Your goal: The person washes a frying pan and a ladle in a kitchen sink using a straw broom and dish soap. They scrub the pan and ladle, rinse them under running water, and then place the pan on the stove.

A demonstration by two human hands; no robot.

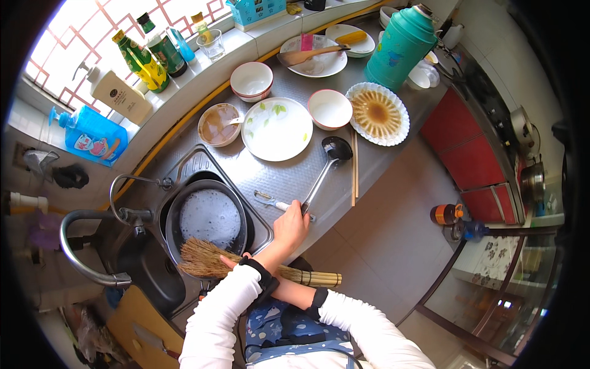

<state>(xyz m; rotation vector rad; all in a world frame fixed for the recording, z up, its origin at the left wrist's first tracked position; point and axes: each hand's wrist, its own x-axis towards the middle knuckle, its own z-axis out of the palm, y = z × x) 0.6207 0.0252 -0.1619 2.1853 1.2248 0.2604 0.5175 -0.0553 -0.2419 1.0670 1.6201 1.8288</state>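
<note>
My arms are crossed at the wrists. My left hand point(291, 227) is closed around the handle end of a metal ladle point(320, 180) with a dark bowl, over the steel counter. Beside those fingers lies a vegetable peeler point(272, 200), its handle partly covered by the hand. My right hand point(228, 262), mostly hidden beneath the left forearm, holds a straw pot-scrubbing brush point(203, 257). Its bristles reach over the near rim of a dark pan point(173, 240), which sits at the sink with foamy water point(209, 217) in it.
A plate point(276, 131), bowls point(329, 108), a stained scalloped dish point(378, 113) and chopsticks point(354, 170) occupy the counter. A green thermos point(398, 50) stands farther back. The tap point(69, 244) arches beside the sink basin point(150, 263). A cleaver point(152, 339) rests on the cutting board point(129, 318).
</note>
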